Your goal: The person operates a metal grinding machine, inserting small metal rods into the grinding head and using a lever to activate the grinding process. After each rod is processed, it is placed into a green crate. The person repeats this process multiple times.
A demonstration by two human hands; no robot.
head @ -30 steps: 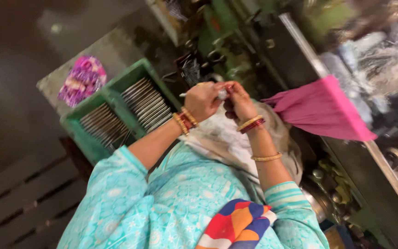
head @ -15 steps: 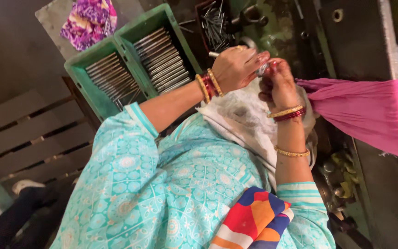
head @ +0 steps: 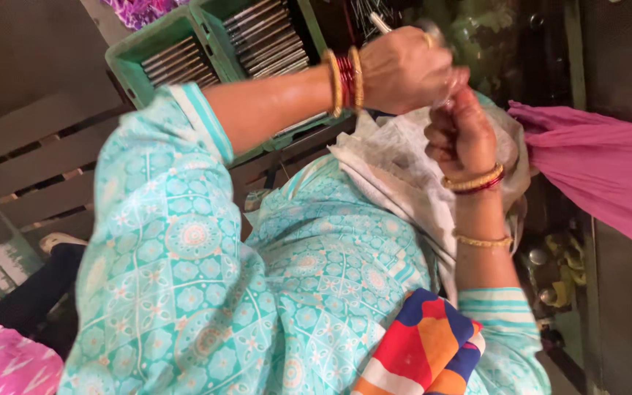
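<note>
Holding a thin pale rod [head: 379, 22] with closed fingers, the left hand [head: 404, 69] touches the right hand [head: 461, 135], fisted on clear plastic [head: 450, 91], over crumpled white paper [head: 396, 157]. Both hands work close together, probably for a steady grip, right of the green plastic crate of metal strips [head: 213, 44].

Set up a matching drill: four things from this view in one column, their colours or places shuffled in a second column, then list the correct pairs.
1. ridged plastic crate
2. draped cloth at the right edge
3. left hand
4. right hand

A. pink
B. lower of the two, fist closed
C. green
D. higher up, thin pale stick poking out above it

Pairs: 1-C, 2-A, 3-D, 4-B
</note>
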